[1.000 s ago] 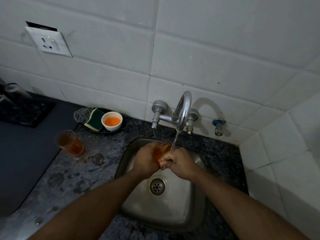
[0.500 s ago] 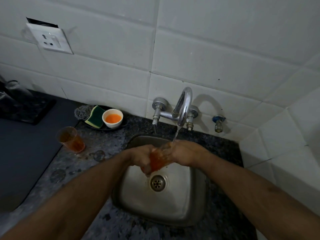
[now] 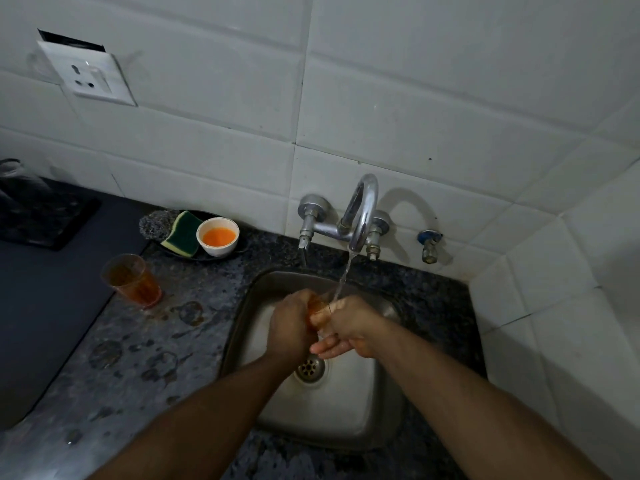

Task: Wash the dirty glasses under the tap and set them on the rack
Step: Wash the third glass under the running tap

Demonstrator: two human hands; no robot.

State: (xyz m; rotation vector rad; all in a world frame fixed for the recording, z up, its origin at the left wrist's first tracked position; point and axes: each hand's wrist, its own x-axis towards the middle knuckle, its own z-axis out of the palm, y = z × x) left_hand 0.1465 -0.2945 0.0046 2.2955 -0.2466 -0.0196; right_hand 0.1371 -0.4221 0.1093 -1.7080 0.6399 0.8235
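Orange-tinted glass [image 3: 316,304] under tap [image 3: 358,216] stream, left hand [image 3: 289,327] gripping, right hand [image 3: 346,327] pinching rim.

both arms fwd, left hand [image 3: 289,327] curled, right hand [image 3: 348,327] fingers loosely out.

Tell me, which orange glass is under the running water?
The glass gripped between the left hand and right hand over the sink; the other glass stands untouched on the counter.
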